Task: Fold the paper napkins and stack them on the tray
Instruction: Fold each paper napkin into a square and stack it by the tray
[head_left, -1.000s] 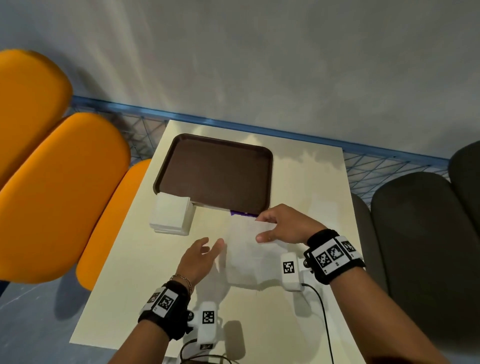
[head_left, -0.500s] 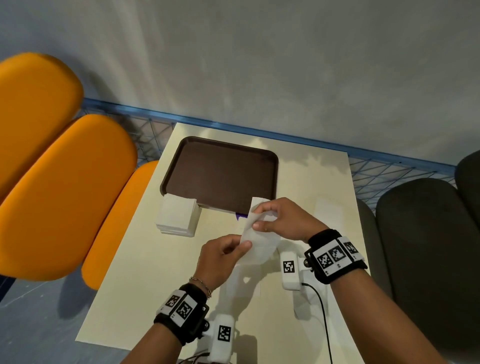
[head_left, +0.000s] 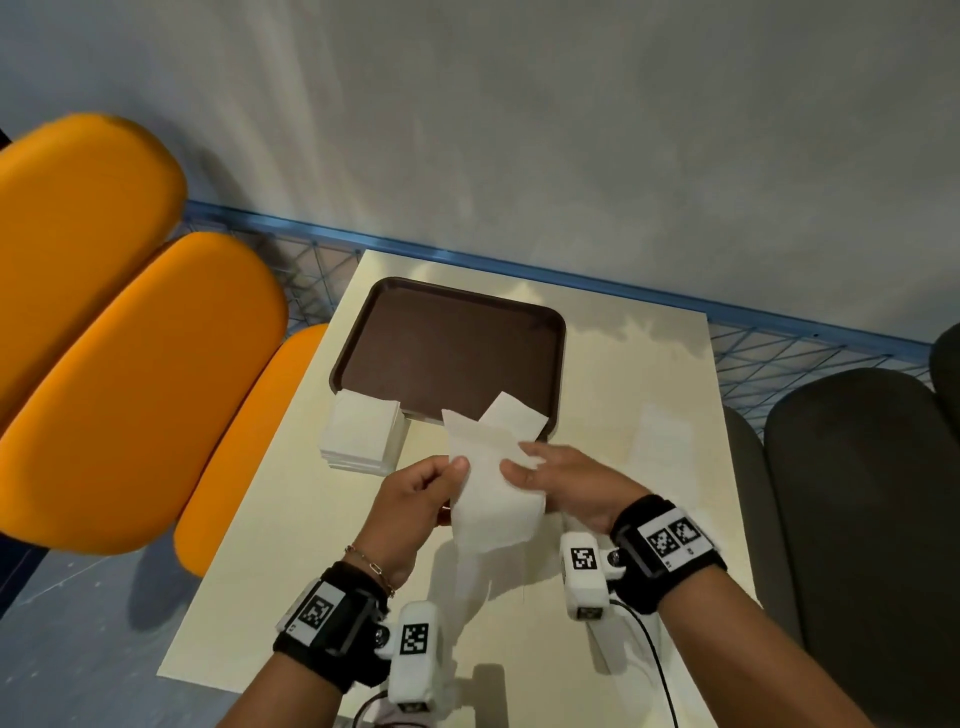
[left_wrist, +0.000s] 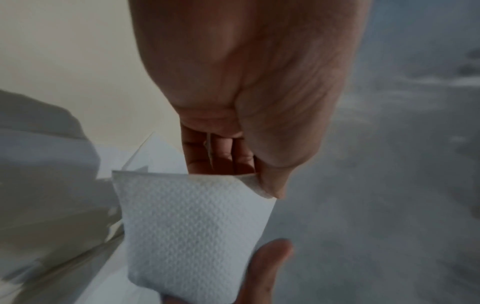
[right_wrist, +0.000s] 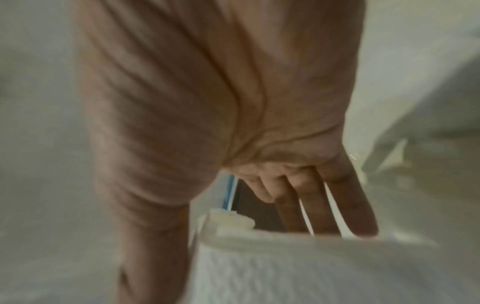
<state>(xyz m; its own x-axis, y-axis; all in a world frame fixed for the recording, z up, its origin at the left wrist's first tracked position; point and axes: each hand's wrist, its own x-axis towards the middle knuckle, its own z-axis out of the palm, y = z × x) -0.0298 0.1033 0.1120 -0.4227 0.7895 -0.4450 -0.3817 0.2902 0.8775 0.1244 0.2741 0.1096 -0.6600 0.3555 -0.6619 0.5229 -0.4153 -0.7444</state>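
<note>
A white paper napkin (head_left: 491, 488) hangs in the air above the table's middle, partly unfolded, its upper flaps reaching over the near edge of the brown tray (head_left: 452, 343). My left hand (head_left: 415, 499) pinches its left edge between thumb and curled fingers; the left wrist view shows the thumb (left_wrist: 270, 181) on the napkin's (left_wrist: 192, 232) top corner. My right hand (head_left: 566, 483) grips its right side, thumb in front, fingers (right_wrist: 335, 203) behind the sheet (right_wrist: 298, 267). A stack of folded white napkins (head_left: 363, 434) lies at the tray's near left corner. The tray holds nothing.
The cream table (head_left: 649, 395) stands against a blue wire rail (head_left: 571, 283) and a grey wall. Orange seats (head_left: 130, 374) line the left side, dark grey seats (head_left: 857, 493) the right. A cable (head_left: 654, 670) trails from my right wrist camera across the near table.
The napkin lay flat on the table under my right hand. Both hands have since taken hold of it and lifted it, and it has opened out taller between them.
</note>
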